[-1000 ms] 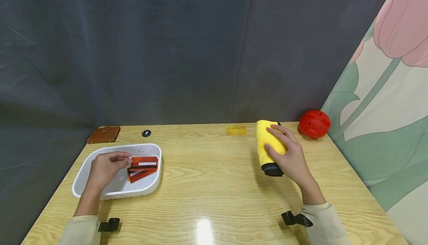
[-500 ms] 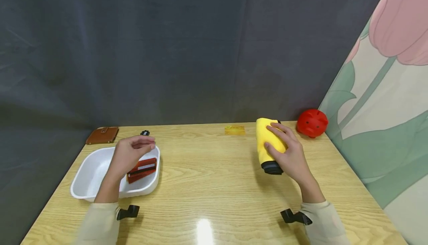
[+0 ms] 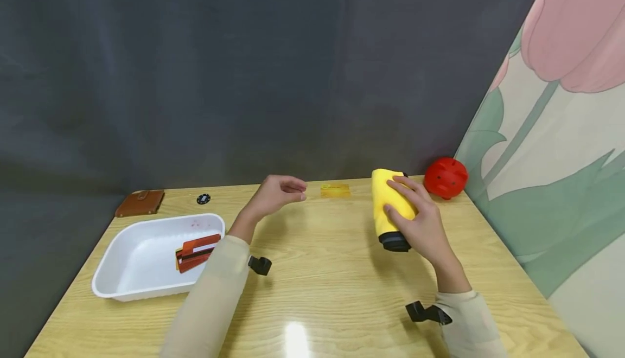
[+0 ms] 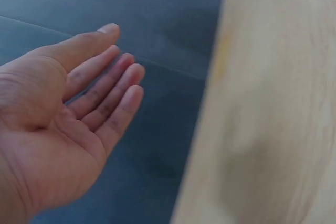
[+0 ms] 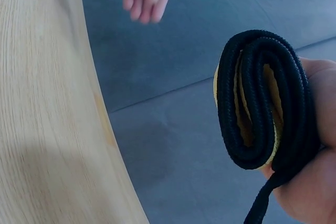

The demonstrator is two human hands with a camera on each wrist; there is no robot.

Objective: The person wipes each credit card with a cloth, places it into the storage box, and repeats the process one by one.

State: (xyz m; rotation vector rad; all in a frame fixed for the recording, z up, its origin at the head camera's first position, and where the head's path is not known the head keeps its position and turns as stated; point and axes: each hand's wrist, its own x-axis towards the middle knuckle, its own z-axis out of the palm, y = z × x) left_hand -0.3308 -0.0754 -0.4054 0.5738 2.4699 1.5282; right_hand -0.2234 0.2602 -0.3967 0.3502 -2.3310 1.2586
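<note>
My left hand (image 3: 277, 196) is held over the back of the table, its fingers relaxed and holding nothing. Just beyond its fingertips lies a yellow card (image 3: 335, 190) flat near the back edge. In the left wrist view the bare palm of that hand (image 4: 79, 108) shows, fingers loosely extended. My right hand (image 3: 419, 218) grips a rolled yellow towel (image 3: 390, 206) with dark edging, raised above the tabletop. From the right wrist, the dark end of the towel roll (image 5: 262, 100) shows its folded layers, with the thumb and fingers curled around it.
A white tray (image 3: 132, 260) stands at the left with several red cards (image 3: 195, 255) in it. Behind it are a brown wallet (image 3: 140, 203) and a black poker chip (image 3: 203, 199). A red piggy bank (image 3: 445, 178) sits at the back right, by the patterned wall covering (image 3: 552, 211).
My left hand has left the tray and moved right across the table, stopping near the yellow card. The right hand keeps the towel in nearly the same place. The view has shifted slightly.
</note>
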